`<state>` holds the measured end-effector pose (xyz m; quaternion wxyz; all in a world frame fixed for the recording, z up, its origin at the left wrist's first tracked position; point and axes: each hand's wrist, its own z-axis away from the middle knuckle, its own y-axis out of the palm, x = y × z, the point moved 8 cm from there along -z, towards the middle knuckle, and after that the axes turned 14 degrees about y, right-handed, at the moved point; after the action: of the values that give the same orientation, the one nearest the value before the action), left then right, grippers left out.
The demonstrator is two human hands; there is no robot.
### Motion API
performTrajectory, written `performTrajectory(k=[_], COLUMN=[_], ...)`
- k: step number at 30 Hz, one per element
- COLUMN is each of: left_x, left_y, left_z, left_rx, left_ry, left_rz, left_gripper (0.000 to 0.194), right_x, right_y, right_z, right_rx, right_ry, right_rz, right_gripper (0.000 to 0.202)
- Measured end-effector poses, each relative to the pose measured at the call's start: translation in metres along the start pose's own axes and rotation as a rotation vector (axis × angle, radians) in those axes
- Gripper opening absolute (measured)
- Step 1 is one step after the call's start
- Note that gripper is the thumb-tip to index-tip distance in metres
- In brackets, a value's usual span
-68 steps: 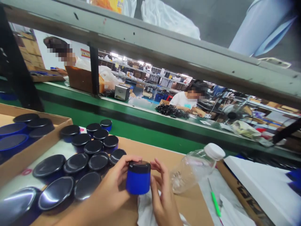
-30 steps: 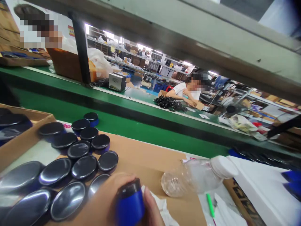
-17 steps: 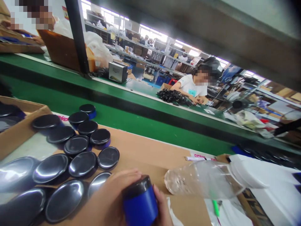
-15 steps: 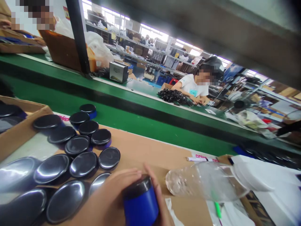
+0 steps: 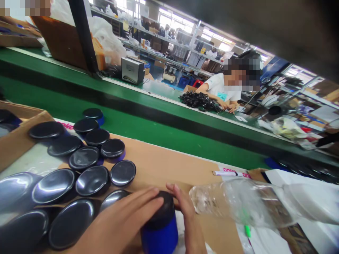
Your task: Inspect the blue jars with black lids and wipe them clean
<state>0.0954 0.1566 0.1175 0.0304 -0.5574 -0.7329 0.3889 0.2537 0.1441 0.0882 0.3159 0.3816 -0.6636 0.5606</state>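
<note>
Lower and more upright now, the blue jar (image 5: 160, 231) sits clasped between both hands (image 5: 148, 218), fingers flat on its black lid (image 5: 163, 208).

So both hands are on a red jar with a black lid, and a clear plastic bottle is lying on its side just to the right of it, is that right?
Not quite: the jar is blue, not red. The head view shows the left hand and right hand on it, its lid black, and the clear plastic bottle lying on its side to the right.
</note>
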Motion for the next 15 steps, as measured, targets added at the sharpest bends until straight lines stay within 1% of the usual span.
performTrajectory(k=[2,3,4,5,8,9,11,13,14,15], left_x=[-0.011,-0.015,-0.016,-0.016,-0.008,-0.007,-0.008,-0.009,-0.008,-0.007], left_y=[0.007,0.009,0.011,0.011,0.007,0.007,0.012,0.017,0.017,0.016], left_z=[-0.003,-0.003,-0.003,-0.004,-0.006,-0.006,-0.007,-0.006,-0.006,-0.006], left_rx=[0.058,0.086,0.105,0.108,0.030,0.019,0.044,0.079,0.082,0.076], left_ry=[0.204,0.264,0.286,0.269,0.135,0.136,0.231,0.332,0.357,0.354], left_rz=[-0.064,-0.099,-0.111,-0.104,-0.013,0.022,0.060,0.062,0.058,0.063], left_gripper=[0.072,0.079,0.083,0.084,0.075,0.077,0.082,0.082,0.081,0.077], right_x=[0.003,0.005,0.007,0.009,0.014,0.015,0.014,0.010,0.008,0.006], right_y=[-0.001,-0.002,-0.002,-0.004,-0.009,-0.011,-0.013,-0.013,-0.009,-0.007], right_z=[-0.003,-0.004,-0.006,-0.008,-0.017,-0.019,-0.023,-0.024,-0.023,-0.021], right_rx=[0.007,0.010,0.016,0.022,0.062,0.077,0.121,0.182,0.249,0.285], right_ry=[-0.019,-0.030,-0.044,-0.057,-0.045,-0.031,0.028,0.115,0.155,0.183], right_rz=[-0.016,-0.029,-0.049,-0.076,-0.137,-0.167,-0.239,-0.301,-0.310,-0.319], right_gripper=[0.064,0.067,0.068,0.065,0.049,0.045,0.039,0.032,0.030,0.029])
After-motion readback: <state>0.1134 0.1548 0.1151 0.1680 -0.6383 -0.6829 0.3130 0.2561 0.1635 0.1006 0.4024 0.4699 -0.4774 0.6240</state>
